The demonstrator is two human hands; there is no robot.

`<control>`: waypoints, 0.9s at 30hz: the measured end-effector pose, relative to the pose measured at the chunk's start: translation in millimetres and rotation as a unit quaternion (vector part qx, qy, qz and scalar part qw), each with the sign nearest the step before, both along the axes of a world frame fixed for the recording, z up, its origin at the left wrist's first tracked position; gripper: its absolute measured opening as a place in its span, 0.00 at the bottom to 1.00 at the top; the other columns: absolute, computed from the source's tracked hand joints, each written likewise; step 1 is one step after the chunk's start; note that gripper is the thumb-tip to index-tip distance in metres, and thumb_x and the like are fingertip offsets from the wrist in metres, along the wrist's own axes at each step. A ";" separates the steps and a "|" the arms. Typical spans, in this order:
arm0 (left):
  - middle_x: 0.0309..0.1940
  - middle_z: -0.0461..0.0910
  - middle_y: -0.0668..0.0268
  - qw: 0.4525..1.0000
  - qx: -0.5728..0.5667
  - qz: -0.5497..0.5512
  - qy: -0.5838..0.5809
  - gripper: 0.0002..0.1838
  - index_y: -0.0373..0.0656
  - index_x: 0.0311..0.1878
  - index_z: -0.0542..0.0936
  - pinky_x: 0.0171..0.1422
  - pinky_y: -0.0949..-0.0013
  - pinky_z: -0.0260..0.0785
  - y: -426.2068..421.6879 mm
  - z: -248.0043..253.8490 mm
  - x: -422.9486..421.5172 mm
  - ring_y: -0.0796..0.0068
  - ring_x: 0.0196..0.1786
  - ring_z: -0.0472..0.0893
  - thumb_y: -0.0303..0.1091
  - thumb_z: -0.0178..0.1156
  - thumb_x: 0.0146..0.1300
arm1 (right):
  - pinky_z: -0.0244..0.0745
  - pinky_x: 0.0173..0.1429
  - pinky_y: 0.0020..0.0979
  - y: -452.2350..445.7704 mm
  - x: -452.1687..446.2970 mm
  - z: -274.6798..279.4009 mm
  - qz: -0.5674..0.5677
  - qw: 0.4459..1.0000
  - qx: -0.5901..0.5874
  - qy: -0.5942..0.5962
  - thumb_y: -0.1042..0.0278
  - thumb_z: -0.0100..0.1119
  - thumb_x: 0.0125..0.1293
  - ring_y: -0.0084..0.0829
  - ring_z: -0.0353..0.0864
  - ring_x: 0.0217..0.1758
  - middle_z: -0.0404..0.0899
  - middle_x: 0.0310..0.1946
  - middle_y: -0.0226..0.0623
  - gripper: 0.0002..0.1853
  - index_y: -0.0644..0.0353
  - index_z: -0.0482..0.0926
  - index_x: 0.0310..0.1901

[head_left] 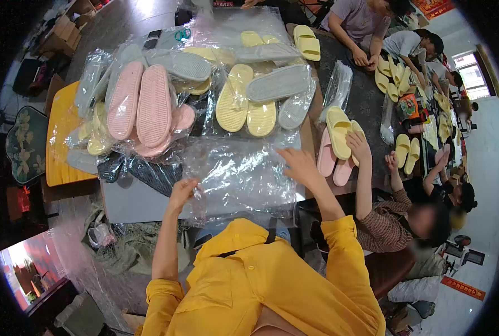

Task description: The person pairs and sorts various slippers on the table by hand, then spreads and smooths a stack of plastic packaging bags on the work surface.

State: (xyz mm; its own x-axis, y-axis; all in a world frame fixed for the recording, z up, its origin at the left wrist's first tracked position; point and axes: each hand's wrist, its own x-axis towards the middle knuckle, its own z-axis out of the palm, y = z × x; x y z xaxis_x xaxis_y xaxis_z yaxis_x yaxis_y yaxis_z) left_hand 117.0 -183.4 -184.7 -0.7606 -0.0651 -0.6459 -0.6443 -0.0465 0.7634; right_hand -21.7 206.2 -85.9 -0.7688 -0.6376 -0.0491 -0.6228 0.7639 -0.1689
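Note:
A clear plastic bag (pixel 238 179) lies spread on the table edge in front of me. My left hand (pixel 183 193) is closed on the bag's left edge, thumb and fingers pinched together. At the bag's right side, my right hand (pixel 301 167) has its fingers apart, close to the upper corner. Just beyond the bag rest yellow slippers (pixel 235 101) with a grey slipper (pixel 277 83) partly over them. A pair of pink slippers (pixel 154 106) in clear wrapping lies sole up to the left. Pink slippers (pixel 325 154) sit right of my right hand.
A co-worker's hand (pixel 358 147) touches yellow slippers (pixel 339 131) at my right. Farther along the dark table (pixel 339 53), other people handle more yellow slippers. Scissors with teal handles (pixel 183 35) lie at the back. A yellow wooden stool (pixel 64 140) stands at the left.

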 end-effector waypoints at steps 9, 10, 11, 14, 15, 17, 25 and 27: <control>0.28 0.81 0.72 0.994 0.088 -0.038 -0.056 0.12 0.40 0.42 0.83 0.28 0.78 0.68 2.9 -4.8 32.8 0.83 0.25 0.75 0.40 0.62 0.67 | 0.75 0.55 0.38 -10.2 -39.0 -86.9 -0.262 0.898 -0.224 -0.274 0.59 0.60 0.62 0.45 0.82 0.51 0.80 0.50 0.51 0.24 0.63 0.75 0.57; 0.28 0.81 0.72 0.992 0.101 -0.027 -0.072 0.12 0.40 0.42 0.83 0.28 0.78 0.69 11.3 7.1 34.9 0.83 0.25 0.75 0.40 0.62 0.67 | 0.74 0.55 0.37 -20.4 -43.7 -92.5 -0.289 0.883 -0.212 -0.305 0.55 0.61 0.63 0.44 0.82 0.52 0.80 0.51 0.52 0.26 0.63 0.74 0.58; 0.27 0.81 0.71 0.989 0.113 -0.016 -0.089 0.12 0.40 0.41 0.83 0.28 0.77 0.69 18.4 18.8 35.2 0.83 0.25 0.75 0.41 0.62 0.67 | 0.74 0.55 0.37 -30.1 -44.2 -97.8 -0.293 0.883 -0.186 -0.315 0.52 0.62 0.61 0.45 0.81 0.52 0.79 0.51 0.54 0.29 0.65 0.74 0.58; 0.27 0.83 0.67 0.992 0.101 -0.050 -0.055 0.14 0.40 0.39 0.82 0.26 0.77 0.64 14.3 3.6 42.0 0.82 0.25 0.76 0.43 0.61 0.67 | 0.74 0.57 0.37 -59.7 -44.8 -112.7 -0.285 0.893 -0.122 -0.325 0.46 0.71 0.51 0.49 0.80 0.53 0.79 0.50 0.60 0.42 0.75 0.71 0.58; 0.28 0.83 0.67 0.992 0.099 -0.066 -0.038 0.14 0.40 0.39 0.82 0.26 0.77 0.64 10.1 -4.7 47.2 0.82 0.25 0.76 0.43 0.61 0.67 | 0.74 0.57 0.37 -63.0 -42.9 -125.0 -0.310 0.881 -0.148 -0.327 0.48 0.73 0.50 0.48 0.80 0.53 0.79 0.50 0.59 0.42 0.75 0.71 0.58; 0.27 0.83 0.67 0.992 0.096 -0.045 -0.063 0.13 0.40 0.39 0.83 0.26 0.77 0.63 13.5 7.7 44.3 0.82 0.24 0.75 0.42 0.60 0.68 | 0.74 0.57 0.36 -67.4 -43.3 -142.7 -0.355 0.853 -0.198 -0.327 0.52 0.75 0.49 0.45 0.81 0.52 0.79 0.49 0.56 0.42 0.75 0.70 0.58; 0.24 0.79 0.72 0.994 0.081 -0.043 -0.062 0.12 0.41 0.41 0.84 0.26 0.77 0.60 5.5 -7.1 36.8 0.83 0.23 0.73 0.41 0.62 0.66 | 0.75 0.38 0.30 -75.9 -77.9 -50.9 -0.438 0.500 -0.557 -0.498 0.68 0.68 0.56 0.25 0.80 0.34 0.82 0.35 0.30 0.12 0.59 0.80 0.40; 0.24 0.78 0.72 0.995 0.084 -0.028 -0.052 0.13 0.40 0.39 0.83 0.26 0.77 0.60 3.6 -7.1 32.4 0.83 0.23 0.72 0.42 0.63 0.66 | 0.75 0.37 0.31 -74.4 -81.9 -25.0 -0.424 0.486 -0.593 -0.482 0.68 0.66 0.57 0.23 0.80 0.33 0.82 0.34 0.27 0.07 0.54 0.80 0.38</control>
State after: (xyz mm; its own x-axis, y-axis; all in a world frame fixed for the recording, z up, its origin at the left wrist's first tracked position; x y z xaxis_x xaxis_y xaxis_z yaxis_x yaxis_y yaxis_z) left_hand 149.4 -179.8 -191.8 -0.6882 0.0901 -0.7199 -0.7248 -0.1299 0.6766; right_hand -103.6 131.9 -110.9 -0.7637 -0.1307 -0.6322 0.6367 -0.3145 -0.7040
